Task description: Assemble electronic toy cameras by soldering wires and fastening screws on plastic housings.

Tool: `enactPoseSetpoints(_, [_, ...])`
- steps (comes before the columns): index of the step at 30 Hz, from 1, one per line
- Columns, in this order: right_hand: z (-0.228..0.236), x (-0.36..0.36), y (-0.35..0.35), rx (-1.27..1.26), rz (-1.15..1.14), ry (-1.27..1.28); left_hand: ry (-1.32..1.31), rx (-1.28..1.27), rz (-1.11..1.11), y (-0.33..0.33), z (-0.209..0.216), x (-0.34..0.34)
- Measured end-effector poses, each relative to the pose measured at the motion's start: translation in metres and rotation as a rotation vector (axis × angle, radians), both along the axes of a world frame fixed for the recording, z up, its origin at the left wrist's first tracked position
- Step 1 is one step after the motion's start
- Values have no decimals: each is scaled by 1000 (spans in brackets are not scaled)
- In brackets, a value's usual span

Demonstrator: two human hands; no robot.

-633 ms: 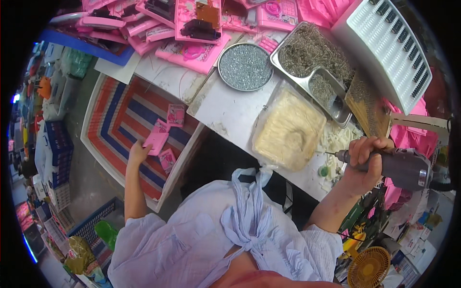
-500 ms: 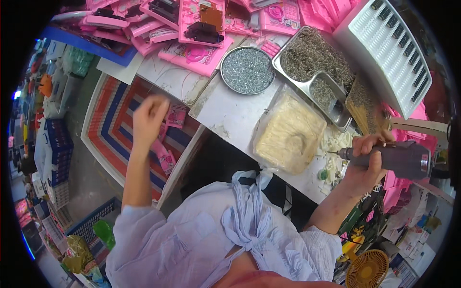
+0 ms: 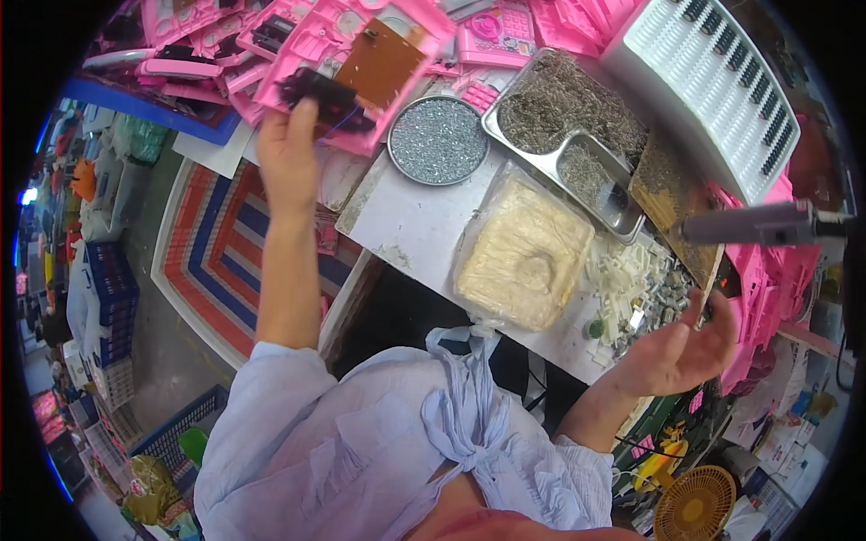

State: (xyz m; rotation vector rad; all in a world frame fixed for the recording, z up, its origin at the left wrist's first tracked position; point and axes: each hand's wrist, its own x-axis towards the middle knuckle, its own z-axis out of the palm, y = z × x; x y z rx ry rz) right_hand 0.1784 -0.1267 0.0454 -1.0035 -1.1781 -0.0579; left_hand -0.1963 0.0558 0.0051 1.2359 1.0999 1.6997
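My left hand (image 3: pixel 290 162) grips the near edge of a pink plastic toy casing (image 3: pixel 316 47). Inside this casing are a brown circuit board (image 3: pixel 379 65) and a black part with a thin blue wire. The casing is tilted at the front of a pile of similar pink casings (image 3: pixel 194 41). At the right, my right hand (image 3: pixel 686 352) has its fingers apart and holds nothing I can see. Just above that hand a grey electric screwdriver (image 3: pixel 749 224) hangs free, level, pointing left. Small white and metallic parts (image 3: pixel 645 288) lie beside my right hand.
A round dish of silvery pieces (image 3: pixel 438 140) and a metal tray of small screws (image 3: pixel 568 104) stand on the table. Nearer lies a plastic-wrapped, cream-coloured block (image 3: pixel 523 252). A white rack (image 3: pixel 708 90) rises at the right. A striped, lined bin (image 3: pixel 212 261) sits at the left.
My left hand has moved from over the striped bin up to the pile and taken hold of a pink casing. My right hand has let go of the electric screwdriver and dropped lower.
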Motion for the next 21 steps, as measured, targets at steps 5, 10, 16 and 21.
enactPoseSetpoints(5, [-26,4,28,-714,668,631,-185,-305,-903,-19,31,6])
enactPoseSetpoints(10, [-90,-17,50,-908,1104,1044,272,-561,-1322,2,10,81])
enactPoseSetpoints(16, [-82,8,29,-853,1135,1215,514,-546,-1494,46,-13,130])
enactPoseSetpoints(21, [-62,5,8,-1069,622,513,709,-328,-1464,51,-11,168])
